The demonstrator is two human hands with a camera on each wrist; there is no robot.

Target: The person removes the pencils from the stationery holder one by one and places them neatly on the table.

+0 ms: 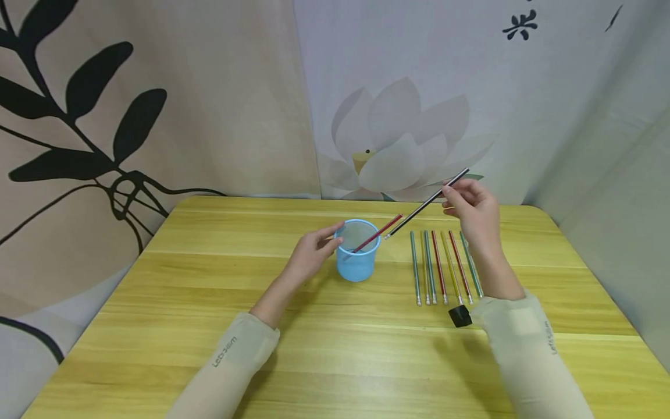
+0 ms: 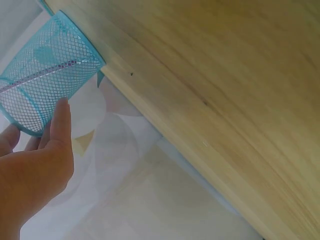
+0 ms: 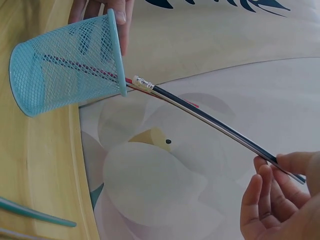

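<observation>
A light blue mesh cup stands mid-table with a red pencil leaning inside it. My left hand holds the cup's left side, thumb at the rim. My right hand is raised above the table and pinches a black pencil near its upper end. The pencil slants down to the left, its eraser tip just beside the cup's rim. Several coloured pencils lie in a row under my right forearm.
A small black block lies by my right sleeve, near the row's front end. The yellow wooden table is backed by printed fabric walls with leaf and lotus patterns.
</observation>
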